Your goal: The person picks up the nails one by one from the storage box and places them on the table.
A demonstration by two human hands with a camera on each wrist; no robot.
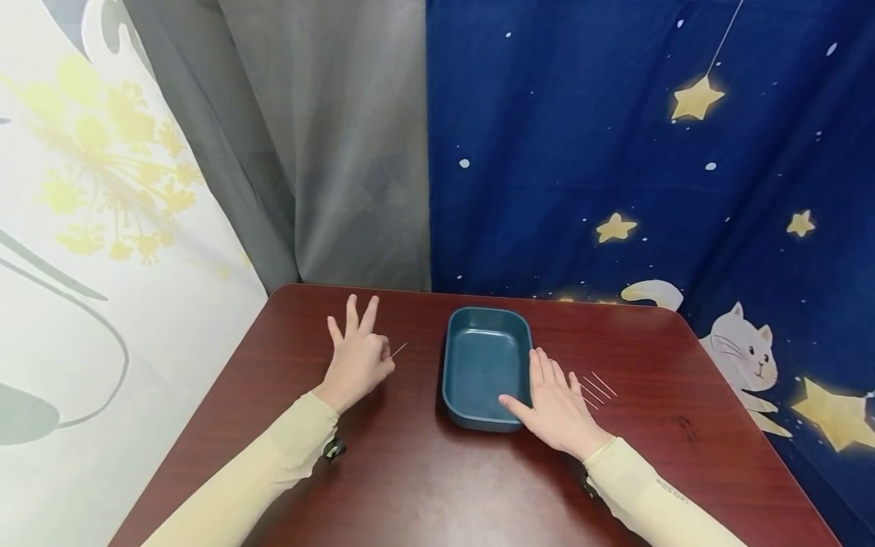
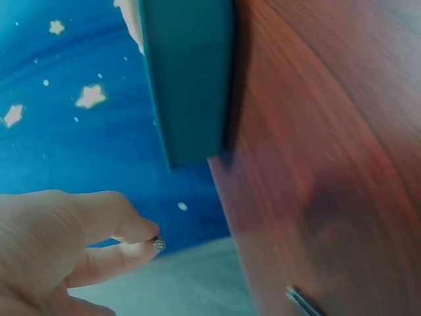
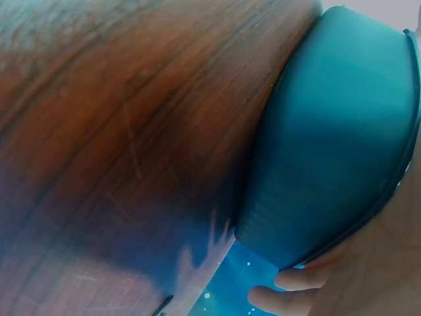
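My left hand (image 1: pixel 358 358) is raised over the left part of the table, pinching a thin pale stick (image 1: pixel 399 350) between thumb and index finger, the other fingers spread. In the left wrist view the stick's grey, rough end (image 2: pixel 159 244) shows at the fingertips. A dark teal rectangular box (image 1: pixel 487 368), without a lid, stands to the right of that hand. My right hand (image 1: pixel 562 409) rests along its right rim with straight fingers, the thumb reaching across the near right corner. Several similar thin sticks (image 1: pixel 598 389) lie on the table just beyond the right hand.
The dark red wooden table (image 1: pixel 424 486) has its far edge close to a grey curtain (image 1: pixel 362 152) and a blue star-patterned curtain (image 1: pixel 547 152). A pale patterned curtain (image 1: pixel 82 319) hangs along the left side.
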